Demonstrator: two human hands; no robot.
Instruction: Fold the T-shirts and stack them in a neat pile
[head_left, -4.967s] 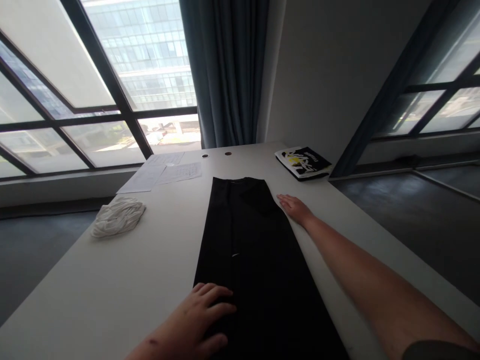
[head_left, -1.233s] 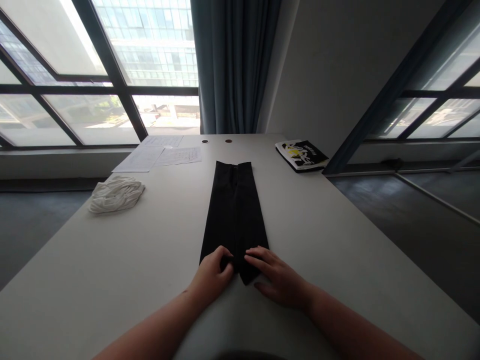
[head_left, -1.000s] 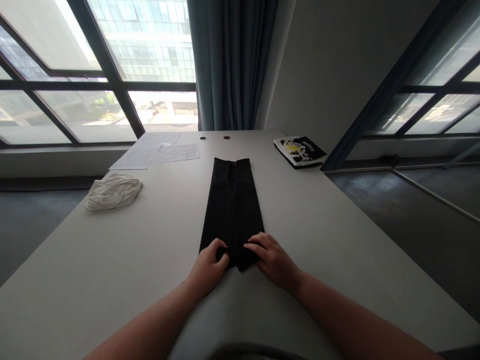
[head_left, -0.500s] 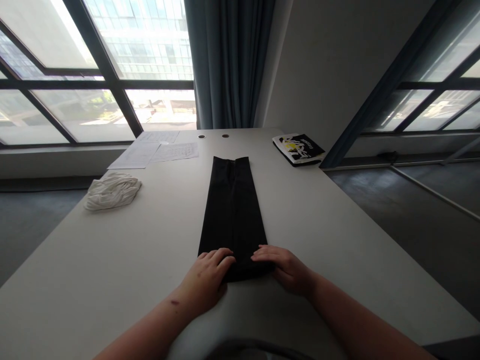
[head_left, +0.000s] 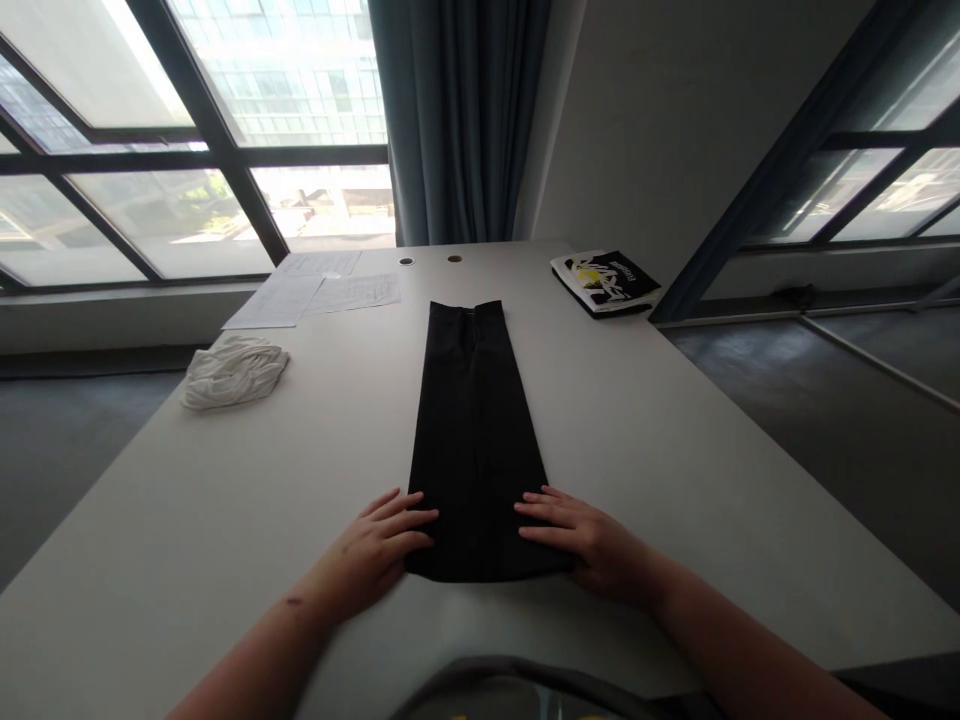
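Two hands, left (head_left: 371,555) and right (head_left: 592,540), fingers loosely spread, pressing flat on black cloth (head_left: 476,430), gripping nothing; lettering on bag (head_left: 606,283) illegible.

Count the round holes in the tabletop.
2: the left hole and the right hole, near the far edge of the table, beyond the black garment, which may hide others.

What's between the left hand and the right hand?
The near end of the black cloth lies between the left hand and right hand, in the head view.
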